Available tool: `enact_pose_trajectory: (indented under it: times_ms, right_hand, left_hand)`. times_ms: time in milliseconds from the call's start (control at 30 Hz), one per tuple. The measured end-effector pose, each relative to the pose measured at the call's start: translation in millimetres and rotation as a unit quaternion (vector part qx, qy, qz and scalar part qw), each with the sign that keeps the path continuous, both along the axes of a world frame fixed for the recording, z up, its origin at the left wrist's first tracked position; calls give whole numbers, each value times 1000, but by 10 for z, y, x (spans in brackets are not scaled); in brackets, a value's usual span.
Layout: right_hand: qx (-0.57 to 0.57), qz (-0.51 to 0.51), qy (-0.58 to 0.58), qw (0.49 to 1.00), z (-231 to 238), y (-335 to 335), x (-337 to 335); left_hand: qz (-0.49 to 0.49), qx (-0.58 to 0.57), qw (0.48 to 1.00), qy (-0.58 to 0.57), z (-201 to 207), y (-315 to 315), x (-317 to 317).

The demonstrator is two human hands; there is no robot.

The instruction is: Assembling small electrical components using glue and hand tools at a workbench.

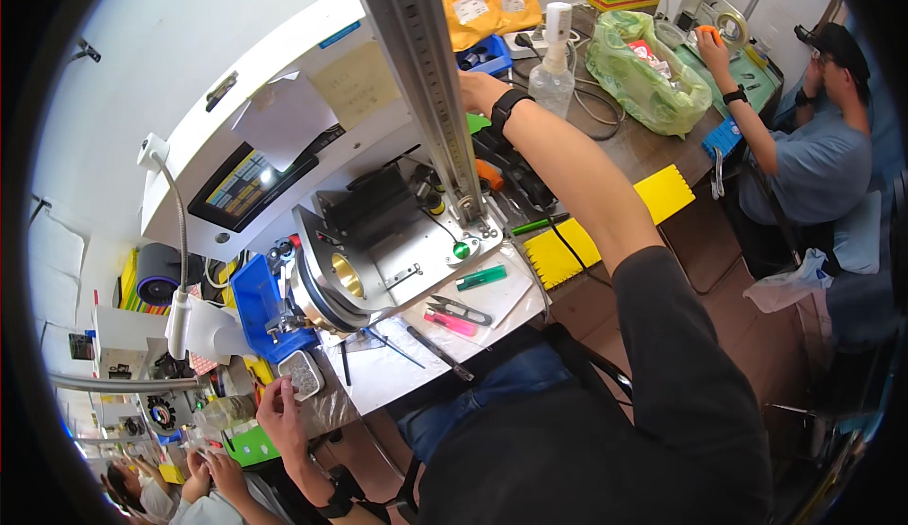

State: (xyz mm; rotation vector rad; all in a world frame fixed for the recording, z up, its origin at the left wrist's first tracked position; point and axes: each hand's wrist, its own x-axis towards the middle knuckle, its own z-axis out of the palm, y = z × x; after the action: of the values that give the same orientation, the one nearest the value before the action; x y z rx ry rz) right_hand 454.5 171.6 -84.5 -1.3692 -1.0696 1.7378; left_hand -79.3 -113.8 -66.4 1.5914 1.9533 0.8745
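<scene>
My left hand point(280, 416) is at the lower left, beside a small white tray point(303, 371) of tiny clear pieces. Its fingertips are drawn together; whatever they hold, if anything, is too small to make out. My right arm reaches far forward, and the right hand point(476, 93) passes behind a grey upright column point(416, 61) with a ruled scale. That column hides its fingers. Between my arms stands a bench machine with a brass-coloured ring point(347, 275) in a round metal holder. On white paper in front lie snips point(461, 311), a pink cutter point(450, 324) and a green cutter point(481, 277).
Left of the machine is a blue bin point(260, 303). Right of the column stand a clear pump bottle point(552, 76) and a green plastic bag point(643, 71). A yellow strip point(605, 227) runs along the table edge. Co-workers sit at the right and lower left.
</scene>
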Motion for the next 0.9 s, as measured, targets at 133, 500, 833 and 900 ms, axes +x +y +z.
enact_pose_trajectory:
  times_ms: [133,500,833,900]
  right_hand:
    - [69,-76,-97,990,813,-433,-468]
    - [106,-40,-125,986,806,-32,-990]
    - [129,-28,-167,977,787,71,-1130]
    - [135,-24,-174,975,797,76,-1163]
  left_hand:
    - [-3,14,1000,0,-5,6,-16]
    - [16,3,1000,14,5,-37,-100]
    - [16,6,1000,3,-62,-20,-110]
    - [22,1,1000,-5,-67,-16,-105]
